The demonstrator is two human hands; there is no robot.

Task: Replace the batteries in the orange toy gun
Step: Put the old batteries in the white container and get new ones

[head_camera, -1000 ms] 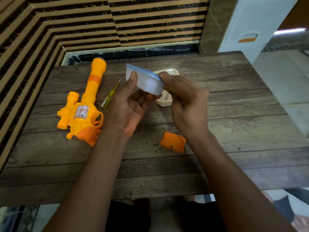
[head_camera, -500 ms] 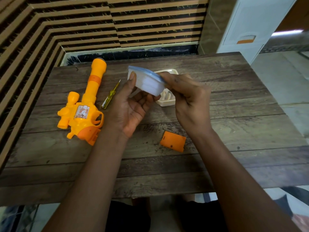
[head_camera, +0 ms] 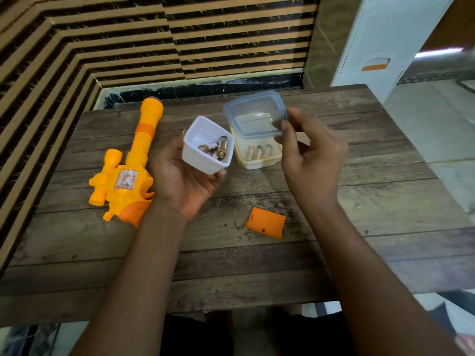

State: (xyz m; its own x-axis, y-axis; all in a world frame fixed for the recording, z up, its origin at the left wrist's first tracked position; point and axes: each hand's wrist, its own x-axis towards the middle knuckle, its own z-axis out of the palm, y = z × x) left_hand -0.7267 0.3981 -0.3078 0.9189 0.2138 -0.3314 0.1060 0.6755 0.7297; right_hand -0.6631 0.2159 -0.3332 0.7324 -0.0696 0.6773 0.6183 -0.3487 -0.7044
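Note:
My left hand (head_camera: 182, 181) holds a small white tub (head_camera: 203, 156) above the table; inside it lie several gold-and-black batteries (head_camera: 217, 149). My right hand (head_camera: 308, 155) pinches the tub's clear blue-rimmed lid (head_camera: 254, 115), lifted off and held over a cream tray (head_camera: 257, 160) that holds more batteries (head_camera: 259, 151). The orange toy gun (head_camera: 128, 173) lies flat at the left, barrel pointing away. Its orange battery cover (head_camera: 266, 222) rests loose on the table between my forearms.
The wooden table (head_camera: 359, 201) ends at a slatted wall on the left and back. A white cabinet (head_camera: 380, 39) stands beyond the far right corner. The screwdriver is hidden behind my left hand and the tub.
The lid has come off the white tub. My right hand carried the lid up and to the right; my left hand now holds the uncovered tub with batteries showing.

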